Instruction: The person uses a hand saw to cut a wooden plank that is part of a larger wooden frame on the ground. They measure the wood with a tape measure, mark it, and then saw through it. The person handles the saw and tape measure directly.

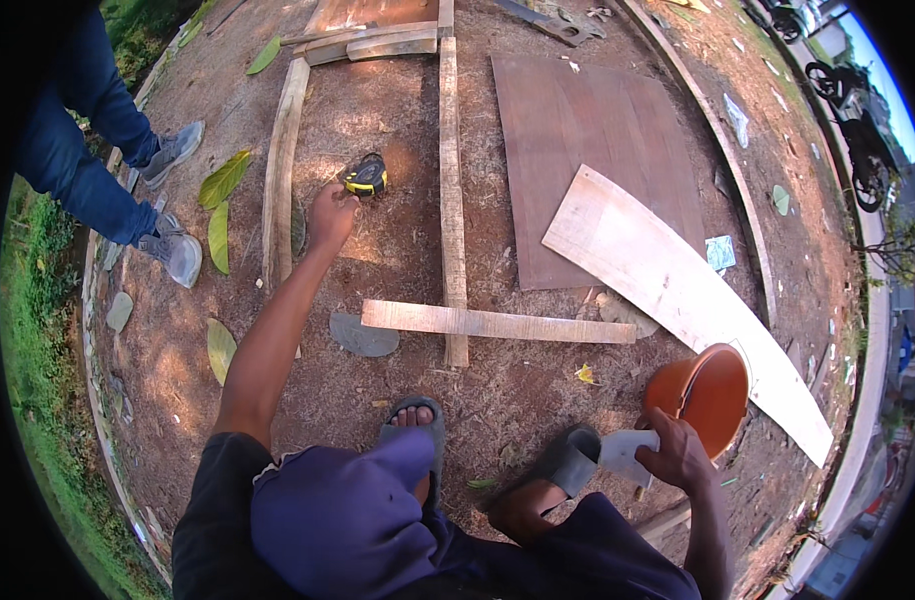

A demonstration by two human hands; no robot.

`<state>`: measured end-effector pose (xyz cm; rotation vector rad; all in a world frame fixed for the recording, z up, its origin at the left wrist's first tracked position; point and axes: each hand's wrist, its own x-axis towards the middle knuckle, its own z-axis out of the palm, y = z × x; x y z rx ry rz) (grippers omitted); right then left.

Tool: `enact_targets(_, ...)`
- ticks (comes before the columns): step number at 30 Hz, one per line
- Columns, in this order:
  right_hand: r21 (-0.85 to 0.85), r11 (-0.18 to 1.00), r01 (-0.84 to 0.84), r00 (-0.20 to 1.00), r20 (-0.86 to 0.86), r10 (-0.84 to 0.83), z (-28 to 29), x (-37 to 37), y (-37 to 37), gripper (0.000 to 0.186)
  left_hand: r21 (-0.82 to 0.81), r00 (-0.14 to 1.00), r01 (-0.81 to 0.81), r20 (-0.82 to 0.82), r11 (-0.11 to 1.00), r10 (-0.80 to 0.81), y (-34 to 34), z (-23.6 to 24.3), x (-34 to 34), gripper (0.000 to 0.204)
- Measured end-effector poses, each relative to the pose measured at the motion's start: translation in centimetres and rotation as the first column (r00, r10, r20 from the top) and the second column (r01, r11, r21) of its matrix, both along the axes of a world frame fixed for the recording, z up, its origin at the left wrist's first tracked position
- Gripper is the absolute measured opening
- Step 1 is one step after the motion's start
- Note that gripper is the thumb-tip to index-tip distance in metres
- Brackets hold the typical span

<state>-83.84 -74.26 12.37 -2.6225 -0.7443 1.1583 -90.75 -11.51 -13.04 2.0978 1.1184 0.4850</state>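
My left hand [333,214], its arm stretched out ahead, is closed on a black and yellow tape measure [365,176] at its fingertips, low over the dirt between two wooden strips. My right hand [681,456] is at the lower right, its fingers curled round a pale grey flat piece [622,452] whose exact kind I cannot make out. Right beside that hand stands an orange-brown bucket [719,400], tilted in view; whether the fingers also touch it is unclear. A short wooden strip [517,324] lies crosswise over the end of a long wooden strip [451,200] before me.
A brown board [597,150] lies ahead to the right, overlapped by a long pale plank [667,280]. Another wooden strip [282,170] runs along the left. A person in jeans [102,165] stands at the far left. Large leaves [220,235] lie about; motorbikes [859,140] stand far right.
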Motion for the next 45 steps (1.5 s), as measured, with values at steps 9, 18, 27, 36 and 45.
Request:
enact_targets(9,-0.115,0.985,-0.128,0.991,0.018,0.13,-2.6,-4.3,-5.1,0.049,0.102,0.909,0.204,-0.39,0.974,-0.149,-2.5,2.9,6.1,0.094)
enact_targets(18,0.055,0.949,-0.311,0.941,0.156,0.299,-2.3,-0.9,-0.8,0.04,0.054,0.882,0.187,-0.449,0.981,-0.143,-6.8,7.3,6.7,0.091)
enact_targets(27,0.457,0.742,-0.49,0.831,0.502,0.24,1.1,5.6,10.2,0.068,-0.176,0.755,0.616,-0.147,0.768,-0.639,-12.5,20.5,4.3,0.076)
enact_targets(36,0.603,0.753,-0.263,0.923,-0.07,0.378,-0.3,2.2,16.2,0.097,-0.698,0.491,0.653,0.094,0.294,-0.866,-25.6,24.2,0.0,0.078)
enact_targets(45,0.512,0.853,-0.101,0.948,-0.21,0.238,-4.1,0.8,15.1,0.082,-0.954,0.939,0.298,0.29,0.017,-0.186,-29.0,17.7,-4.6,0.046)
